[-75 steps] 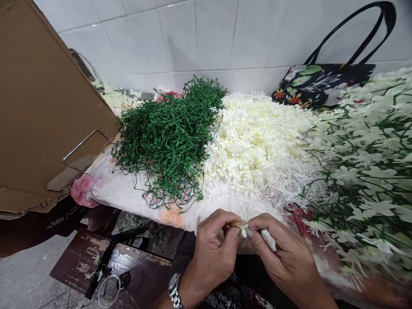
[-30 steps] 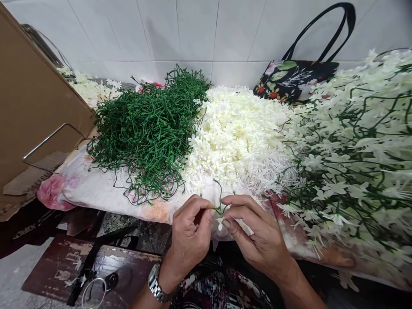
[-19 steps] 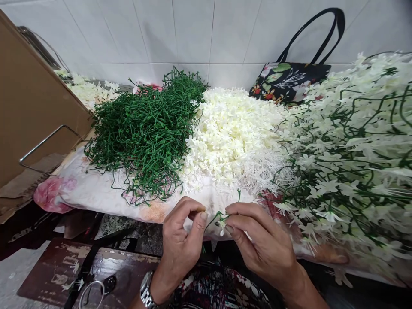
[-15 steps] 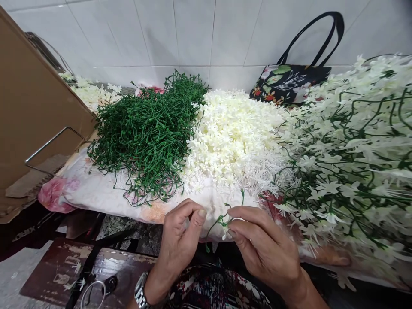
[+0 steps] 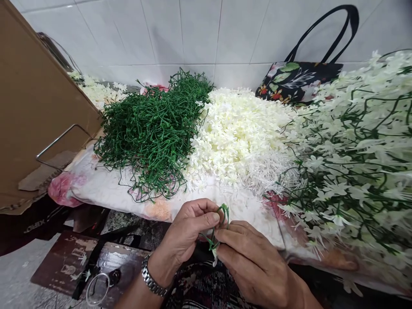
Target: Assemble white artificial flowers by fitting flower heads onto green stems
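Above my lap, a green plastic flower stem (image 5: 225,209) with thin branches is between my two hands. My left hand (image 5: 193,225), with a metal watch at the wrist, pinches one part of it between thumb and curled fingers. My right hand (image 5: 252,257) is closed on the lower part, where a small white petal piece (image 5: 215,256) hangs. The fingers hide part of the stem. Beyond the hands lie a heap of green stems (image 5: 154,128), a pile of cream-white blossoms (image 5: 238,128) and a patch of thin white stamens (image 5: 273,171).
Assembled white flowers on stems (image 5: 350,171) are heaped at the right. A floral bag (image 5: 299,81) leans on the tiled wall. At left stands a cardboard box (image 5: 41,107) with a wire handle. A brown wooden board (image 5: 64,262) is lower left, below the floral cloth (image 5: 112,191).
My hands have come together. My left hand, empty before, has closed on the stem my right hand holds. The stem has shifted slightly left, and the view has moved a little.
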Demonstrator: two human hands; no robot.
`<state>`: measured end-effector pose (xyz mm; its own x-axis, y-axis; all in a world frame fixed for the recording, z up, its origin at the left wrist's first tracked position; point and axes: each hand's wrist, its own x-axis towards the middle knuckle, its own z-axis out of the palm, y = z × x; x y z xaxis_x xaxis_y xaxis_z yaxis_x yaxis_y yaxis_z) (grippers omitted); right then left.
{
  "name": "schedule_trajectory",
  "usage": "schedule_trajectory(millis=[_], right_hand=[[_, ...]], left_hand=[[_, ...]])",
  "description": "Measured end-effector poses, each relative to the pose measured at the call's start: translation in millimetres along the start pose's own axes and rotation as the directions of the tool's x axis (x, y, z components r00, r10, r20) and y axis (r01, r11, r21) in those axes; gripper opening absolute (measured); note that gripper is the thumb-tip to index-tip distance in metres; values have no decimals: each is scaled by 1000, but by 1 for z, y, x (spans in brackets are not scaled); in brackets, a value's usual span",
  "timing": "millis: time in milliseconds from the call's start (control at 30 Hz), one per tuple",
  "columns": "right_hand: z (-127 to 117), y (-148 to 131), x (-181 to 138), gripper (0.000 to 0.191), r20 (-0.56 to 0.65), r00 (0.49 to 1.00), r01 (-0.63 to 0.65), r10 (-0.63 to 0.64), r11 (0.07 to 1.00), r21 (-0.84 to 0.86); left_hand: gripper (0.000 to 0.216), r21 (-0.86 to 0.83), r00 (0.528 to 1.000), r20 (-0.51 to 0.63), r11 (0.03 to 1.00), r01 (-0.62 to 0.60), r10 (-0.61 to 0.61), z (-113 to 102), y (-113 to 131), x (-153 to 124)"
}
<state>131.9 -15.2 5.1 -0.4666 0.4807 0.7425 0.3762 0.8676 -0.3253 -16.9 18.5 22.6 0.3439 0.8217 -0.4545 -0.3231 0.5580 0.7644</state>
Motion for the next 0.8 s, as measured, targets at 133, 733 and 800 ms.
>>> schedule_trajectory(millis=[133, 733, 800], right_hand=[[-1, 0, -5, 23, 49, 999, -10, 10, 1000, 13], [5, -2, -16, 22, 107, 993, -50, 58, 996, -76], [6, -4, -16, 22, 107, 991, -69, 76, 995, -67]], left_hand=[[22, 35, 999, 36, 999, -26, 25, -4, -2, -2], [9, 173, 979, -16, 965, -198, 204, -5, -6, -10], [11, 113, 970, -90, 970, -216, 226, -3, -12, -11]])
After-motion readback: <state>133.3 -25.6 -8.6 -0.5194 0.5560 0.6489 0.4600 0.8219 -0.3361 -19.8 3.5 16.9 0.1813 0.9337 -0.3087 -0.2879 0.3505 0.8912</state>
